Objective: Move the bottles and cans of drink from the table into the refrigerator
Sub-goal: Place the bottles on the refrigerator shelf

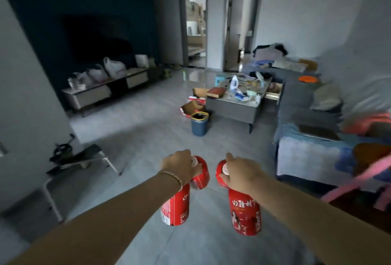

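Note:
My left hand [179,167] grips two red drink cans from above: one can [202,174] sticks out past the fingers, the other can [175,208] hangs below the wrist. My right hand [241,174] holds two more red cans the same way, an upper can [220,172] by the fingers and a lower can [246,217] with white lettering under the palm. Both pairs hang in the air over the grey tiled floor, close together in the lower middle of the head view. No refrigerator is recognisable here.
Ahead stands a cluttered grey coffee table [232,108] with a blue bin [199,124] and open cardboard boxes [191,108] beside it. A sofa [306,104] runs along the right. A low TV cabinet [105,89] lines the left wall. A folding stool [82,159] stands at lower left.

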The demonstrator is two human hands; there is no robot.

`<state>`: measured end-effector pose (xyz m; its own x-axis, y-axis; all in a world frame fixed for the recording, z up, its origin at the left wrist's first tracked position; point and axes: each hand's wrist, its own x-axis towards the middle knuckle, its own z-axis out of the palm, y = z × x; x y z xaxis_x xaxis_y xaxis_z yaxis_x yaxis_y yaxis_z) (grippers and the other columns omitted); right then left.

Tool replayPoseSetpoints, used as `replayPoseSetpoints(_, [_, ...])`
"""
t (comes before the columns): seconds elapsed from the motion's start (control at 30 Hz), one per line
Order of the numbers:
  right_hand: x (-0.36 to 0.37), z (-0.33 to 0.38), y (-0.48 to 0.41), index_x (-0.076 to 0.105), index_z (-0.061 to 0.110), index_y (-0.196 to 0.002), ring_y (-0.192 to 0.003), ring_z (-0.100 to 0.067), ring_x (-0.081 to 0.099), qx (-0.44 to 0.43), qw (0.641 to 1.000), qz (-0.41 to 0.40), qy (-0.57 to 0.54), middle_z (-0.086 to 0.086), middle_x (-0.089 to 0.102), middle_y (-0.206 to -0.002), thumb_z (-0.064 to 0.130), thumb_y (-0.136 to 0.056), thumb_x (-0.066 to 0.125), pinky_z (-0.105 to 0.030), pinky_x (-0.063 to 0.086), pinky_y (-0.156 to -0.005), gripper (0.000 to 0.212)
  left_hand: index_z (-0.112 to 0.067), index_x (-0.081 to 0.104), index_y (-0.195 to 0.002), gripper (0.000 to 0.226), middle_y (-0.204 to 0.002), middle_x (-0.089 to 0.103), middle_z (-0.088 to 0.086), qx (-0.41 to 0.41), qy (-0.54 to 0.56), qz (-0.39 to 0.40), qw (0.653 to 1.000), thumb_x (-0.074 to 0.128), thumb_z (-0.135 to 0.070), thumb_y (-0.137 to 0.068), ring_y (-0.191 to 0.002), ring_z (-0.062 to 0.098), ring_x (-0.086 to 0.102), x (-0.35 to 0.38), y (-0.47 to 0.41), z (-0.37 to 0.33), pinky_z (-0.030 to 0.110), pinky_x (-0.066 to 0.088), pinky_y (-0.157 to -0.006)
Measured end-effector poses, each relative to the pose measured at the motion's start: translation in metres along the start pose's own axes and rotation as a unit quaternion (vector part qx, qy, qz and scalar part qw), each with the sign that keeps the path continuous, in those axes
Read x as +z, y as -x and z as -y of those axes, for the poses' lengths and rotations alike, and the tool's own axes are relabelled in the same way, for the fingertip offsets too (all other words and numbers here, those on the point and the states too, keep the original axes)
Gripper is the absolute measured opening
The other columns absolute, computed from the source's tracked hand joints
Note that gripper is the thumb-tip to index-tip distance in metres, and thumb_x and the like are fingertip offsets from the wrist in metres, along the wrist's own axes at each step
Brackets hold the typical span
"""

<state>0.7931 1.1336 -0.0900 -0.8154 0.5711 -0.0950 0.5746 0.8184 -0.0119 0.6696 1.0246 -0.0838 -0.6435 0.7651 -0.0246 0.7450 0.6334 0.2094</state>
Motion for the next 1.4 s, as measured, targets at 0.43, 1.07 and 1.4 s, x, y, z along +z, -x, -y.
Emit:
replayPoseSetpoints(0.43, [-0.032,0.488,-0.071,0.055,0.007,-0.116,-0.108,-0.030,0.058,-0.311,0.948,0.039,-0.048,-0.014,0.059,-0.120,0.042,-0.094,0.045,-0.033,0.046,-0.084,0.043,-0.014,0.054,-0.114,0.047,-0.111,0.062,0.007,-0.357,-0.010,-0.139,0.924,0.049,-0.051,-0.087,-0.101,0.028,0.060,-0.135,0.156,0.428,0.032,0.048,-0.081])
replayPoseSetpoints(1.07, [-0.090,1.025,-0.147,0.045,0.005,-0.125,-0.104,-0.029,0.060,-0.551,0.832,-0.004,-0.067,-0.013,0.061,-0.117,0.031,-0.094,0.047,-0.032,0.044,-0.074,0.041,-0.016,0.044,-0.070,0.033,-0.079,0.060,0.009,-0.588,-0.003,-0.300,0.751,0.054,-0.045,-0.080,-0.072,0.028,0.057,-0.272,0.271,0.854,0.027,0.040,-0.059])
replayPoseSetpoints(1.4, [-0.150,1.242,-0.209,0.055,0.006,-0.109,-0.091,-0.026,0.062,-0.566,0.812,-0.109,-0.096,-0.007,0.062,-0.106,0.043,-0.093,0.042,-0.031,0.044,-0.065,0.042,-0.012,0.047,-0.087,0.028,-0.084,0.053,0.005,-0.569,-0.048,-0.330,0.752,0.054,-0.039,-0.084,-0.077,0.026,0.053,-0.364,0.277,1.059,0.029,0.042,-0.065])
